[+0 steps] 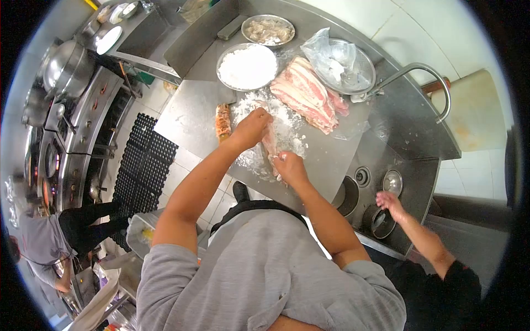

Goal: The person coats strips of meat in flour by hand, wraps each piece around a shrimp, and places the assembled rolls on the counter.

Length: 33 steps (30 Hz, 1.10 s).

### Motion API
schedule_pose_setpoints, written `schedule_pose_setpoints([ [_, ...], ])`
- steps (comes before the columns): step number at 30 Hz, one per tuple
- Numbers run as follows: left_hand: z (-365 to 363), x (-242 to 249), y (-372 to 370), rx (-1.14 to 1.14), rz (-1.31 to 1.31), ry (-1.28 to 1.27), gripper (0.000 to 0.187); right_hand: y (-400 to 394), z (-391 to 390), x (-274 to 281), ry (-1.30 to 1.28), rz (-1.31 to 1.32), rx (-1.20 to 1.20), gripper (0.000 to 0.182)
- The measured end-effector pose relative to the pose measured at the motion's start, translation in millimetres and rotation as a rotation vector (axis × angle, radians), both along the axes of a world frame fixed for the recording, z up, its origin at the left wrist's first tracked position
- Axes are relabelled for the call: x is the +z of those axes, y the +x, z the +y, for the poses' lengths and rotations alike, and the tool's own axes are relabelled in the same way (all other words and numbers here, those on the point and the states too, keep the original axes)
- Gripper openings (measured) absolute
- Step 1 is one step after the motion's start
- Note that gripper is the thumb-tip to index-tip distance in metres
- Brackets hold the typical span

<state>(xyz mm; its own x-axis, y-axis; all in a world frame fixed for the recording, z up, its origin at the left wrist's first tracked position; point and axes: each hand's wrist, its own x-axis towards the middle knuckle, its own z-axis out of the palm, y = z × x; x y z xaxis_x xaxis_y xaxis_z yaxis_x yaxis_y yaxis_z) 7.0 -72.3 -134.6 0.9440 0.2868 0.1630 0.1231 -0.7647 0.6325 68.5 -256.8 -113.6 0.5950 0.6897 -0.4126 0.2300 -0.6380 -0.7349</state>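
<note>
A long strip of pale meat (269, 139), dusted with white powder, lies on the steel worktop (187, 118). My left hand (254, 128) pinches its upper end, fingers closed. Closed fingers of my right hand (290, 167) grip the lower end. White powder (248, 157) is spread around and under the strip. A browned, rolled piece with a wooden-looking lower end (223, 121) lies left of my left hand. Slabs of streaky raw meat (305, 94) are stacked to the upper right. Behind stands a round dish of white powder (247, 66).
Farther back are a bowl of wet pieces (268, 30), a knife-like blade (232, 27) and a bowl with plastic bags (353, 66). At right, a co-worker's hand (391, 203) is over the sink (361, 176). Another person (47, 237) stands by the stove at left.
</note>
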Motion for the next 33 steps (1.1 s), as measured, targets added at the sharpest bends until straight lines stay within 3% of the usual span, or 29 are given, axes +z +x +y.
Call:
schedule_pose_setpoints([
  [5, -2.3, -1.3, 0.8, 0.070, -0.047, 0.165, 0.021, 2.6, -4.6, -18.6, -0.053, -0.058, 0.086, 0.030],
  [10, -0.9, -2.4, -0.9, 0.065, -0.051, 0.315, 0.015, 0.2, -10.3, 1.3, -0.137, -0.166, 0.214, 0.032],
  [16, -8.9, 36.9, -23.5, 0.261, -0.256, 0.087, 0.020, 16.2, -25.6, 16.7, -0.214, -0.133, 0.216, 0.033],
  [20, 18.6, 39.8, -68.0, 0.588, -0.331, -0.107, 0.027, 58.2, -18.9, 19.2, -0.110, -0.236, 0.206, 0.031],
  [21, 26.0, 37.2, -78.7, 0.692, -0.328, -0.220, 0.030, 68.2, -10.0, 31.1, -0.047, -0.301, 0.216, 0.031],
  [24, 42.4, 19.4, -92.0, 0.860, -0.221, 0.182, 0.036, 108.3, 35.4, 64.7, 0.110, -0.499, 0.230, 0.027],
  [26, 48.2, -20.8, -97.6, 0.897, -0.166, 0.293, 0.040, 136.2, 75.1, 90.7, 0.193, -0.627, 0.252, 0.024],
  [28, 52.4, -30.3, -94.1, 0.892, -0.192, 0.346, 0.046, 164.5, 121.0, 110.6, 0.325, -0.663, 0.288, 0.021],
  [33, 51.5, -29.1, -85.7, 0.911, -0.093, 0.440, 0.044, 235.1, 237.1, 100.1, 0.207, -0.839, 0.357, 0.024],
])
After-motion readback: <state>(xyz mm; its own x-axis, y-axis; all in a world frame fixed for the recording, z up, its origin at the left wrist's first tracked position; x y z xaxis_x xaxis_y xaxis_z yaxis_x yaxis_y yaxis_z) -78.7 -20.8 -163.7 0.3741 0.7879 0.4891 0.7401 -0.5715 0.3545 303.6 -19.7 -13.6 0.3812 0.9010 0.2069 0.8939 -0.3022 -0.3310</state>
